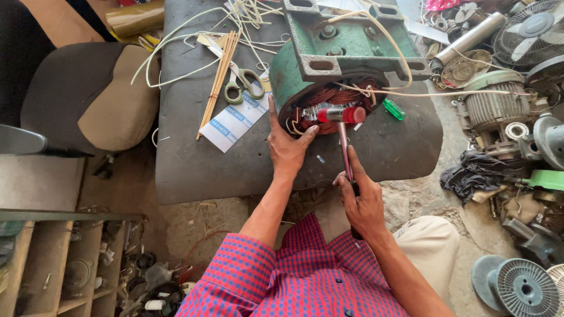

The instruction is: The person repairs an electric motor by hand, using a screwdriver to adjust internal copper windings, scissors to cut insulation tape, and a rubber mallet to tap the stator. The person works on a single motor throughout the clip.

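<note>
Copper windings [329, 97] glow reddish inside the open end of the green motor housing [294, 70], which lies on its side on the grey padded bench [194, 152], at about twelve o'clock from where my hands sit. I see my left hand [286, 147] pressed against the housing's open rim at roughly eleven o'clock, fingers spread and curled loosely over the edge of the windings, gripping nothing but bracing against the metal. My right hand [361, 196] sits at about one o'clock, clenched around the thin metal shaft of a small hammer [342, 117], forefinger stretched up along the handle; the hammer's red-tipped head [352, 114] lies crosswise just at the face of the windings, though I cannot tell whether it is touching them. Pale lead wires [405, 91] loop out of the housing toward three o'clock. A green screwdriver handle [394, 109] lies on the bench just right of the hammer head. At ten o'clock rest green-handled scissors [244, 85], a bundle of thin wooden sticks [218, 76] and a white printed paper strip [232, 123], the scissors lying partly over it. Far out at two o'clock, motor parts and a fan guard [531, 29] crowd the floor.
</note>
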